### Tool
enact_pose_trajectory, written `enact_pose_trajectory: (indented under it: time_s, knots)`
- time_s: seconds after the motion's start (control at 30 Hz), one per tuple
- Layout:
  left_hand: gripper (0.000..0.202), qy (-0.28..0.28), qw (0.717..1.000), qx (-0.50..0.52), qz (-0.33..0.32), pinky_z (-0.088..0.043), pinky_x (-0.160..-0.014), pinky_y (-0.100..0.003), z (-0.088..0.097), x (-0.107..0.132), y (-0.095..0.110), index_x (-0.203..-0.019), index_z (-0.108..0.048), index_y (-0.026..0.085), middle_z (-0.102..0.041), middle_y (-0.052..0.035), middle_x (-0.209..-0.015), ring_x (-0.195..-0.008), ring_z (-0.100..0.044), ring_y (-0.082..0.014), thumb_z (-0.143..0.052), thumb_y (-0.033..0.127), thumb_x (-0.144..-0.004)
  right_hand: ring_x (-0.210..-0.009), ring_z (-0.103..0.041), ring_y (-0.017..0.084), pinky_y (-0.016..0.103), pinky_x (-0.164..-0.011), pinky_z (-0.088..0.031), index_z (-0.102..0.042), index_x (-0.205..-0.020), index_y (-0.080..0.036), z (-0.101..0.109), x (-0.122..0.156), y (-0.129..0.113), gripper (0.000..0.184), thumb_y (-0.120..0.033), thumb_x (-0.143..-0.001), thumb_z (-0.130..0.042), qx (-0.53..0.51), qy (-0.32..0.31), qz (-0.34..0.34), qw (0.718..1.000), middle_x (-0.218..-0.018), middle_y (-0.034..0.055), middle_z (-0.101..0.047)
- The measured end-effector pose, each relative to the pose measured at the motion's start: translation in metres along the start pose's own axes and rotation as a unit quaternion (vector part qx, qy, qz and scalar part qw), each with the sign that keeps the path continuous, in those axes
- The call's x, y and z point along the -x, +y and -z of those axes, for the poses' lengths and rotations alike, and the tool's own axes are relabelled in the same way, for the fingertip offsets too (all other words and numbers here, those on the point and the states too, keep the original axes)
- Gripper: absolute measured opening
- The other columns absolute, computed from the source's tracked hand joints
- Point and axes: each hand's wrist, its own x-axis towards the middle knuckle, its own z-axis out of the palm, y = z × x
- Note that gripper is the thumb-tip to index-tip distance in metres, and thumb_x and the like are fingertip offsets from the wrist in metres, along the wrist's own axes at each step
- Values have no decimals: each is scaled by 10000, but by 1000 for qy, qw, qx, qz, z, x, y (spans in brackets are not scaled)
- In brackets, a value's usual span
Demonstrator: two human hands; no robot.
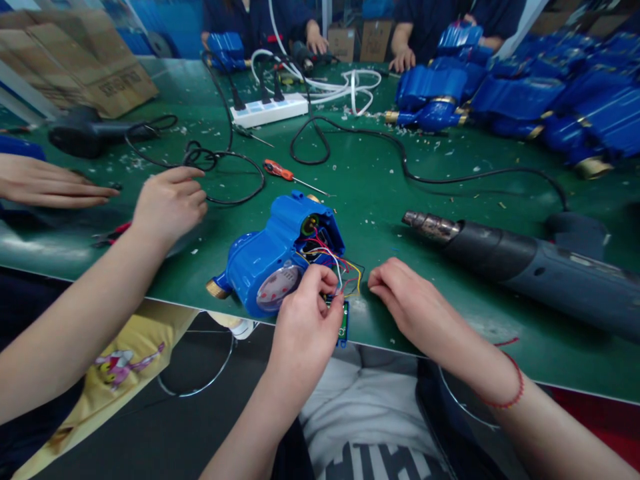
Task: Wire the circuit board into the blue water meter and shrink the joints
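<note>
A blue water meter (273,257) lies on its side at the near edge of the green table (380,193), its dial facing me. Coloured wires (345,267) run out of its open housing. My left hand (305,327) is closed, pinching those wires and a small green circuit board (344,323) that sticks out below its fingers. My right hand (413,303) rests just right of the wires with its fingers curled, the fingertips at the wire ends; what they grip is too small to make out.
A heat gun (530,263) lies to the right, nozzle pointing left, its black cable looping back. An orange screwdriver (283,173), a power strip (270,110) and stacked blue meters (525,93) sit farther off. A co-worker's arm (150,227) reaches in from the left.
</note>
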Motion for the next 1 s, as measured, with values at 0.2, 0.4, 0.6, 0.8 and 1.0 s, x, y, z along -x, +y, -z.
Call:
enact_pose_trajectory:
  time_s: [0.2,0.4,0.6,0.8,1.0]
  knots:
    - [173,-19,1000,6,3,-400,-533,-205,2,0,-1,-939,-535,229,-594,43,-798,-554,-541,-75,-560,116,-810,-744,-501,129,231,-648,-370,-544,-877,-165,-11,-4,-12,107,-59,-894,-542,-123,11,-10,992,-838,14,-539]
    - [139,-32,999,18,-3,-378,-519,-209,2,-1,-2,-871,-484,227,-548,54,-788,-536,-499,-68,-550,118,-815,-733,-530,144,259,-656,-377,-546,-821,-164,-19,-9,-14,98,-109,-901,-532,-119,0,-87,989,-829,18,-571]
    - [110,-26,999,36,-5,-382,-521,-203,2,-1,0,-864,-489,220,-541,47,-789,-537,-483,-69,-553,145,-815,-807,-578,201,311,-695,-399,-566,-899,-149,-18,-12,-21,88,-168,-931,-487,-55,-48,-157,985,-895,55,-611]
    - [100,-33,999,18,-2,-375,-508,-200,4,1,2,-890,-572,210,-571,42,-753,-520,-493,-74,-550,154,-810,-760,-574,182,291,-657,-395,-554,-892,-154,-21,-10,-22,92,-157,-930,-470,-44,-23,-132,990,-870,53,-604]
    - [83,-46,999,-25,-9,-300,-451,-198,5,1,5,-838,-592,210,-464,88,-530,-435,-439,-76,-538,149,-819,-739,-549,162,280,-655,-383,-510,-872,-167,-23,-7,-19,118,-176,-955,-427,-54,-14,-96,994,-859,46,-585]
